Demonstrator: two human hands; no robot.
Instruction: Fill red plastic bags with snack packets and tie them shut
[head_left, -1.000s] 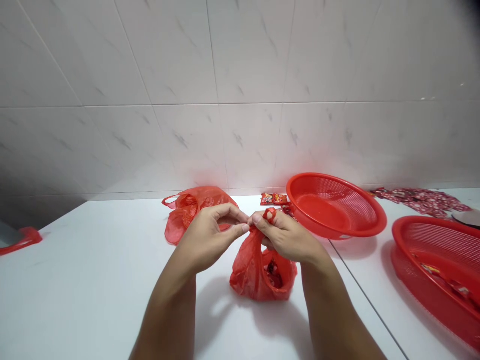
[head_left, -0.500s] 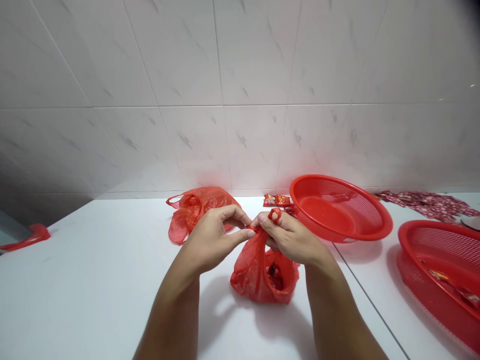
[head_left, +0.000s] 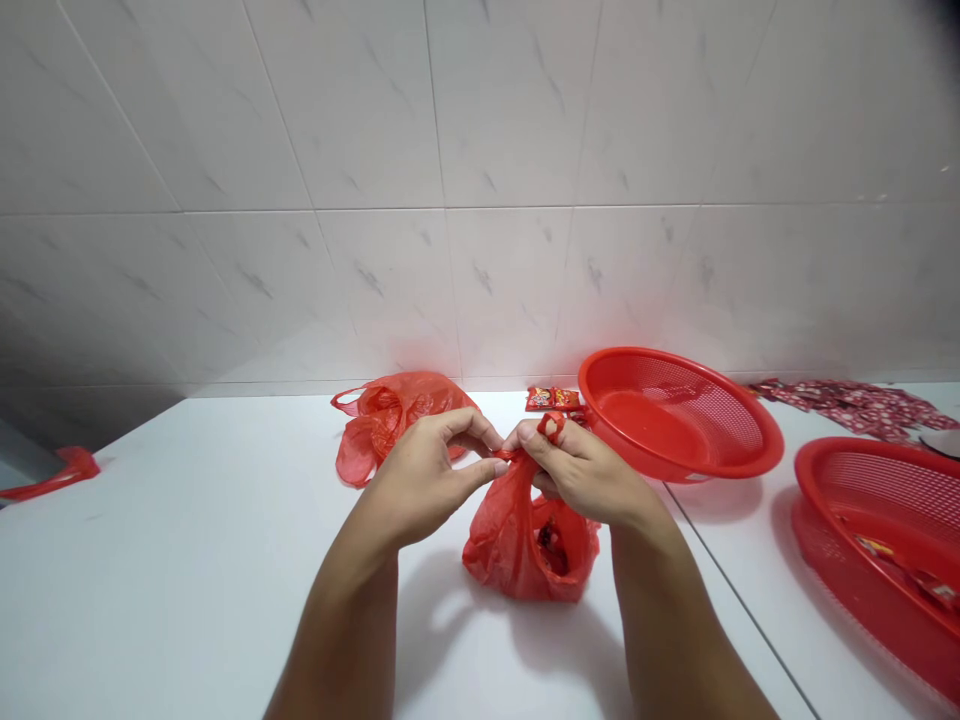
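Observation:
Between my hands is a thin red plastic bag, its base on or just above the white table. Dark red packets show through the opening on its right side. My left hand pinches the gathered top of the bag between thumb and fingertips. On the other side, my right hand grips the twisted handles, and a small loop of plastic stands up over its thumb. The fingertips of both hands meet at the bag's neck, and the exact twist there is partly hidden.
Behind my left hand lies another red plastic bag, crumpled. Small red snack packets lie by the wall. An upright red basket sits beyond my right hand. At right, a second red basket holds packets, with patterned packets spread behind.
The view has shifted slightly, moving the scene a little right in it. Both hands keep their grip on the bag's neck, with only slight finger movement.

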